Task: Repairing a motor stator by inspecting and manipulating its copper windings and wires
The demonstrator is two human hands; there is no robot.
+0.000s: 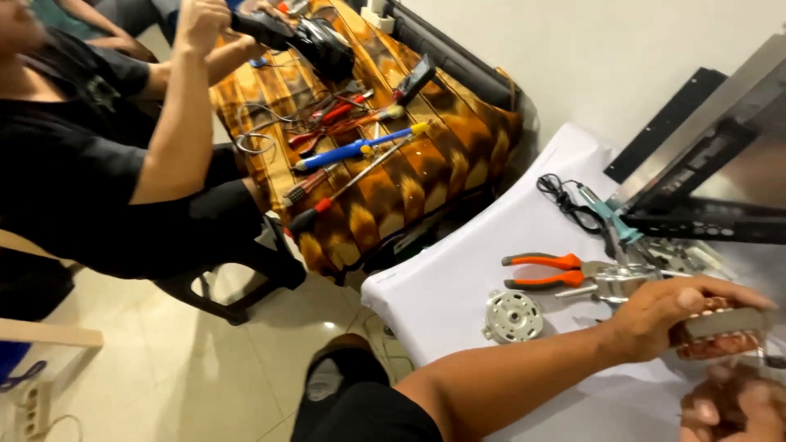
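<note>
In the head view the left hand (pixel 665 315) is clamped over a small motor stator of grey steel laminations and copper windings (pixel 720 331), which sits just under its fingers on the white cloth-covered table (pixel 458 286). The right hand (pixel 733 405), blurred at the frame's lower corner just below the stator, has a grip I cannot tell. Orange-handled pliers (pixel 544 271) and a round silver end plate (pixel 512 316) lie beyond the left wrist; gripping the steel, not the copper, seems the safer hold.

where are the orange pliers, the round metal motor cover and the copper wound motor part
orange pliers (pixel 547 271), head view, on the handles
round metal motor cover (pixel 512 316), head view, on its face
copper wound motor part (pixel 725 331), head view, on its metal core
</note>
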